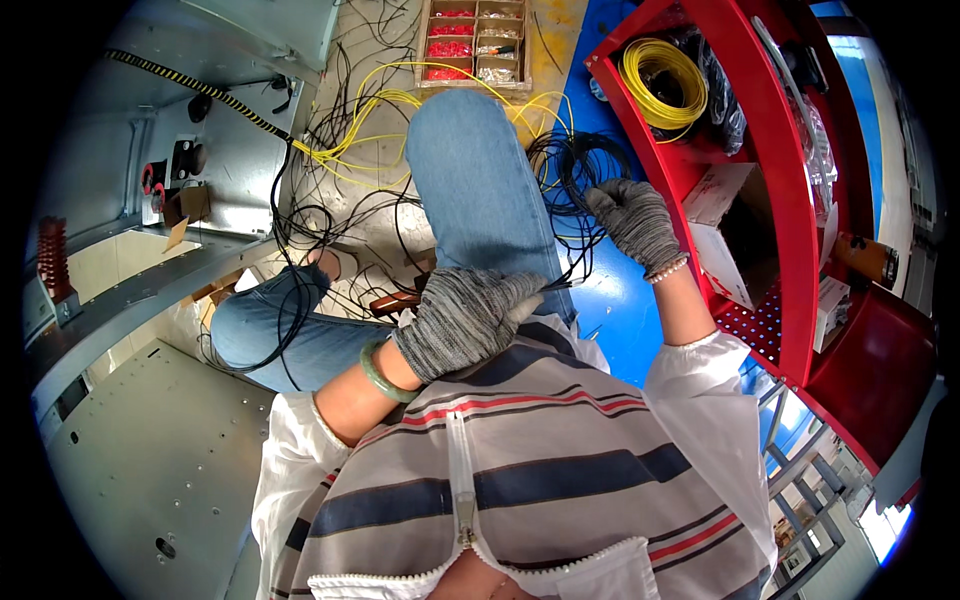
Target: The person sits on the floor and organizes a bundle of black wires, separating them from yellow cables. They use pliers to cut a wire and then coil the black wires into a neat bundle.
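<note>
My left hand (468, 318), in a grey knit glove, is closed in front of my body. The ends of several thin black wires (570, 283) run into its grip by the thumb and fingertips. Off to the right, my gloved right hand (632, 222) has its fingers curled at the near edge of a loose black wire coil (582, 165), closed on some of its strands. From that coil the wires hang down beside my knee toward the left hand. Its fingertips are partly lost among the dark strands.
A red shelf cart (735, 130) on the right holds a yellow wire coil (664, 84) and an open carton (722, 262). Ahead sits a divided box (476, 42) of small red and pale parts. Yellow wires (385, 97) and black wires cover the floor beside a grey metal cabinet (232, 160).
</note>
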### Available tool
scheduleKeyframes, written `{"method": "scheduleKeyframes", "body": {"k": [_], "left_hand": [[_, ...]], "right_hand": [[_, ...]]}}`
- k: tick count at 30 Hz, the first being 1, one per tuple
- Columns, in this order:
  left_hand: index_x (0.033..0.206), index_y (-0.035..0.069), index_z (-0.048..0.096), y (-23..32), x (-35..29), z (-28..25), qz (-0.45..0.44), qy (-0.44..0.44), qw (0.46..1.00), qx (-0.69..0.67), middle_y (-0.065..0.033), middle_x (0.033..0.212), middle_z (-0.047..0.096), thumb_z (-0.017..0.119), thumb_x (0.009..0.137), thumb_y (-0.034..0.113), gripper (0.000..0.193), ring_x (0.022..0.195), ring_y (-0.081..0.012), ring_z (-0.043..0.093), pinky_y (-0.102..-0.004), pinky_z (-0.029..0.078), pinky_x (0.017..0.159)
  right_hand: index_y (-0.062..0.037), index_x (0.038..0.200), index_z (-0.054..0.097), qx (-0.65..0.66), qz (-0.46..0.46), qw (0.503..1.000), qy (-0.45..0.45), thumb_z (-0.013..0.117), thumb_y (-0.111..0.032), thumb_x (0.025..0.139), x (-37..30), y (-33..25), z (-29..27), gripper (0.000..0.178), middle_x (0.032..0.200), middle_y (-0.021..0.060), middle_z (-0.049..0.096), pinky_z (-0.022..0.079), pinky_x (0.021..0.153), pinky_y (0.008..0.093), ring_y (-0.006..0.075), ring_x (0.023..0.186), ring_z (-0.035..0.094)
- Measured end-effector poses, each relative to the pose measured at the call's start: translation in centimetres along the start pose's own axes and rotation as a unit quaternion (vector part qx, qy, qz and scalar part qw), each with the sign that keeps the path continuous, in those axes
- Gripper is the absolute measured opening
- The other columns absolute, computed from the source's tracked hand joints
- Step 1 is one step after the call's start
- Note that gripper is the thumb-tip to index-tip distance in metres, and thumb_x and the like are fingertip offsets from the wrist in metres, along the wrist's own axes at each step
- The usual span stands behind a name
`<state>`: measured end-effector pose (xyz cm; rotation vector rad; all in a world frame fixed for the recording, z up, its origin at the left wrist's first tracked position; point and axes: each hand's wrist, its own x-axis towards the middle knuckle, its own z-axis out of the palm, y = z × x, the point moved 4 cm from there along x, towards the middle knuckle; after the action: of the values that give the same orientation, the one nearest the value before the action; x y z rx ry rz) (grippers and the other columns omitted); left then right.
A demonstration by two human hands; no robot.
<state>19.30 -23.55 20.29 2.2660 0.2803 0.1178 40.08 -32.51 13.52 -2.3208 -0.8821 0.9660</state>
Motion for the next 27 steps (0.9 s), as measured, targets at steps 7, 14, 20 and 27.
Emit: {"method": "scheduleKeyframes", "body": {"k": [7, 14, 20, 27], "left_hand": [[0.092, 0.008, 0.064, -1.3, -0.1, -0.2, -0.023, 0.020, 1.000, -0.005, -0.0112, 0.075, 0.063, 0.054, 0.082, 0.026, 0.022, 0.063, -0.0273, 0.060, -0.0354, 0.048, 0.057], [0.093, 0.005, 0.064, -4.0, 0.4, -1.5, -0.141, 0.052, 0.972, -0.179, -0.0148, 0.089, 0.063, 0.056, 0.082, 0.021, 0.021, 0.081, -0.0293, 0.062, -0.0330, 0.049, 0.073], [0.094, 0.004, 0.063, -3.7, 0.2, -2.0, -0.112, 0.045, 0.986, -0.117, -0.0147, 0.087, 0.064, 0.054, 0.083, 0.017, 0.020, 0.077, -0.0264, 0.063, -0.0313, 0.049, 0.069], [0.092, 0.005, 0.064, -1.3, 0.6, -1.4, -0.052, 0.028, 0.997, -0.057, -0.0120, 0.082, 0.065, 0.058, 0.081, 0.019, 0.020, 0.069, -0.0264, 0.063, -0.0316, 0.050, 0.062]], "right_hand": [[-0.0027, 0.096, 0.057, 0.460, 0.145, 0.869, -0.108, 0.048, -0.030, 0.089, -0.4, 0.8, -0.6, 0.029, 0.061, -0.0003, 0.053, 0.028, 0.028, 0.0145, 0.0034, 0.039, 0.042], [-0.0049, 0.079, 0.044, 0.752, 0.050, 0.613, -0.236, 0.040, -0.029, 0.093, -0.9, -0.5, 0.2, 0.028, 0.057, 0.0019, 0.046, 0.028, 0.028, 0.0172, 0.0064, 0.035, 0.033], [-0.0058, 0.080, 0.052, 0.335, 0.016, 0.936, -0.105, 0.058, -0.031, 0.083, -1.2, -3.1, -3.1, 0.026, 0.063, 0.0011, 0.052, 0.032, 0.034, 0.0155, 0.0046, 0.044, 0.043], [-0.0020, 0.094, 0.060, 0.210, 0.015, 0.976, -0.060, 0.060, -0.027, 0.082, -0.7, -2.5, -2.7, 0.028, 0.068, 0.0013, 0.060, 0.038, 0.042, 0.0176, 0.0043, 0.053, 0.050]]}}
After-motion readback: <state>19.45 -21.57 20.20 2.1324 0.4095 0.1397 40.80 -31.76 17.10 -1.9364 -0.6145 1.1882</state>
